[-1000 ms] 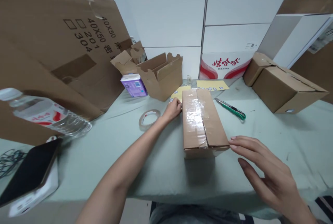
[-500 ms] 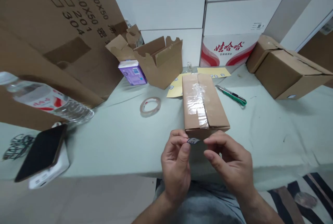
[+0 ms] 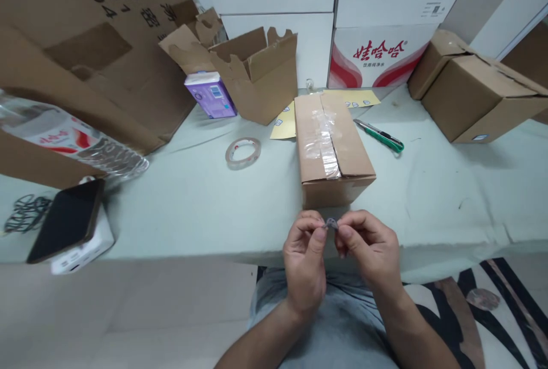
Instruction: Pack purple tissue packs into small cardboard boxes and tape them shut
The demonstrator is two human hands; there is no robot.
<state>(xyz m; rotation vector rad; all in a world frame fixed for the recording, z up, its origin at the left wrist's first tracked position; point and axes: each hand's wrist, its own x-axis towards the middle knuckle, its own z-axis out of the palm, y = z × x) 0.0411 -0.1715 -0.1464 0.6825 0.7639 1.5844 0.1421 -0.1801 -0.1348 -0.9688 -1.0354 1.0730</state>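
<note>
Together, left hand (image 3: 305,260) and right hand (image 3: 368,249) pinch a label (image 3: 331,223) between them.

Grey scrap (image 3: 331,223) between left hand (image 3: 303,260) and right hand (image 3: 368,249) is part hidden, too small to identify; bottle (image 3: 72,143) and cardboard sheet (image 3: 85,55) cut off at left edge.

Grey scrap (image 3: 331,223), green utility knife (image 3: 379,136), purple tissue pack (image 3: 210,95)
</note>
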